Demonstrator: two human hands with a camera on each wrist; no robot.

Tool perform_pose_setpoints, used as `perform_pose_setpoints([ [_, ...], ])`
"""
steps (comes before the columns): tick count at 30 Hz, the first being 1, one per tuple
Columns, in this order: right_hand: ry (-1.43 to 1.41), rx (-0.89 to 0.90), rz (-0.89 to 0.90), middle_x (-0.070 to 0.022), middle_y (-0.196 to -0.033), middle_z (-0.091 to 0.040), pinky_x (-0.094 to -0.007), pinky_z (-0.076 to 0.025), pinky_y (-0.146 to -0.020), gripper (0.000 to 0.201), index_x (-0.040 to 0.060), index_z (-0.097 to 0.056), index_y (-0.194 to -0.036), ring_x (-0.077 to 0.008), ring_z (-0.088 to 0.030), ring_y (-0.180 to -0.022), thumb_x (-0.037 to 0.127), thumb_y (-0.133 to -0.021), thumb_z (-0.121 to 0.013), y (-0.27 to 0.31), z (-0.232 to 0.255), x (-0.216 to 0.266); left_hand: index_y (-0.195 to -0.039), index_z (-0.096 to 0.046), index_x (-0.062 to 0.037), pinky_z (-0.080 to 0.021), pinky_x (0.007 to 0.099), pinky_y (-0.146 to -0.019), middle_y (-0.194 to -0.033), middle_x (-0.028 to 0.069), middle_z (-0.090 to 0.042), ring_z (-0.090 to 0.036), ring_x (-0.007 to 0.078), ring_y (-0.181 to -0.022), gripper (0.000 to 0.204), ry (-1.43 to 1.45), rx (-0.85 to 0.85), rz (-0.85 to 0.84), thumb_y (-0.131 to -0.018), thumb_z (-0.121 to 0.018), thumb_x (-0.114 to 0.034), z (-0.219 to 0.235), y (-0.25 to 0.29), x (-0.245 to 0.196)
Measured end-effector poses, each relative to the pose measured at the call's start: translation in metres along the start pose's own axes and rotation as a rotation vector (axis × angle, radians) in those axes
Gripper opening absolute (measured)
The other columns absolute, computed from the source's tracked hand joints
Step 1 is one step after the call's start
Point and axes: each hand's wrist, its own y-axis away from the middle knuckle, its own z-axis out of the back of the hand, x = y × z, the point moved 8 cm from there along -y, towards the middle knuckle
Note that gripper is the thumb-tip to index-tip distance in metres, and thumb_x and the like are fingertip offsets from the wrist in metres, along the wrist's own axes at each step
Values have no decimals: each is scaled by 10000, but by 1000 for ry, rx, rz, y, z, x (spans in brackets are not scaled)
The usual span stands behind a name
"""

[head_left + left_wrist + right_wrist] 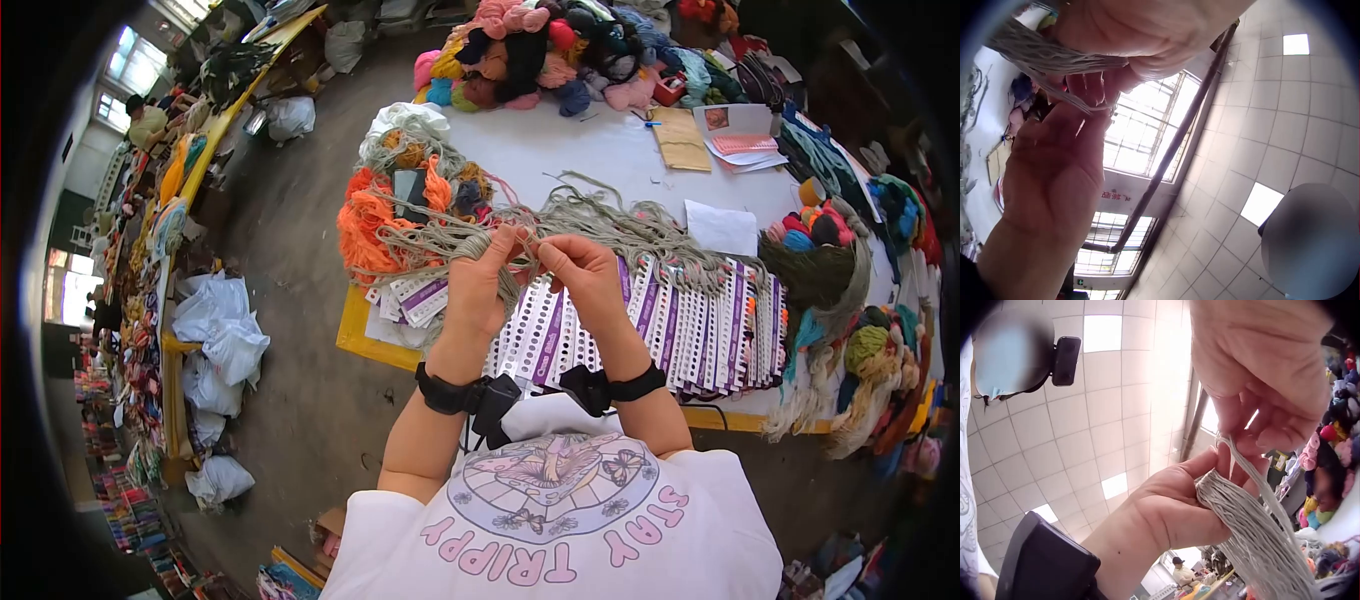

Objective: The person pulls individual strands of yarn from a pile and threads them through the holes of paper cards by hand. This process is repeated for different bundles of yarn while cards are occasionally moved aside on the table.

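Observation:
A bundle of grey-green yarn strands (pixel 600 225) lies stretched across the white table (pixel 560 150). My left hand (pixel 480 275) grips a thick hank of this grey yarn (pixel 1241 519) in its curled fingers, lifted above the table. My right hand (pixel 578 268) is close beside it and pinches a few thin strands (pixel 1254 469) pulled from the top of that hank. The left wrist view has the grey yarn (pixel 1047 56) running between both hands. Under the hands lie rows of white and purple sample cards (pixel 690 330).
An orange yarn heap (pixel 365 225) sits left of the hands, and a pile of coloured yarn balls (pixel 560 50) at the table's far end. Papers (pixel 740 140) and more skeins (pixel 870 350) crowd the right side. White bags (pixel 215 330) stand on the floor to the left.

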Motion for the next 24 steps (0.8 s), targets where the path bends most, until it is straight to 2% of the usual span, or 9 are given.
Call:
perform_pose_setpoints([
  [1,-13,-7,-4,16,-682,-589,-167,-389,-469,160,25,-621,-864,-21,-494,-568,169,-809,-578,1,2,0,-862,-574,-21,-452,293,-625,-825,56,-593,-552,126,-734,157,27,8,50,-811,-583,-169,-4,0,3],
  [4,-35,-11,-23,15,-697,-584,-174,-384,-507,143,38,-613,-833,-34,-508,-611,173,-814,-570,2,5,1,-877,-571,-21,-451,283,-625,-834,58,-589,-549,119,-747,158,-63,191,10,-802,-593,-159,-16,-1,4],
  [8,-72,-40,-18,21,-675,-579,-172,-375,-493,158,30,-616,-825,-27,-495,-579,182,-813,-574,-1,9,-2,-869,-573,-17,-453,242,-601,-831,47,-585,-550,114,-732,128,57,136,6,-792,-596,-117,-18,-1,7],
  [12,-74,-47,-62,11,-673,-586,-177,-392,-505,149,13,-620,-810,-34,-507,-585,159,-800,-591,-2,11,-5,-868,-568,-23,-461,252,-621,-838,45,-585,-550,119,-745,112,30,162,13,-794,-588,-104,-13,-7,13],
  [15,-15,-1,-7,-11,-709,-598,-171,-373,-498,145,26,-621,-829,-48,-530,-586,162,-803,-582,-3,3,2,-872,-565,-27,-465,261,-637,-849,47,-584,-548,119,-758,113,-3,160,-39,-794,-588,-106,-11,-7,12],
  [18,-71,-23,-29,-27,-704,-606,-201,-442,-570,111,-8,-616,-826,-65,-546,-620,87,-769,-616,-4,6,-3,-879,-566,-29,-464,255,-637,-855,46,-580,-545,115,-758,118,55,122,-59,-794,-589,-108,-8,-7,14],
  [20,-82,-25,5,-29,-705,-602,-194,-440,-549,106,-7,-613,-830,-65,-547,-614,81,-772,-608,-4,5,-2,-878,-568,-32,-461,247,-631,-853,42,-577,-541,110,-752,118,111,118,-39,-793,-591,-111,-7,-7,16],
  [23,-5,-44,55,-36,-712,-595,-185,-439,-515,99,-9,-607,-833,-68,-555,-624,71,-775,-597,-3,7,-4,-867,-567,-34,-453,245,-623,-849,30,-572,-534,106,-749,116,31,92,-1,-792,-594,-118,-11,-2,14],
  [24,36,-52,71,-39,-715,-592,-182,-438,-503,97,-10,-605,-834,-68,-559,-631,67,-776,-593,-2,7,-5,-863,-567,-33,-451,245,-620,-849,27,-571,-533,105,-748,119,-58,118,-42,-791,-597,-123,-11,-3,12],
])
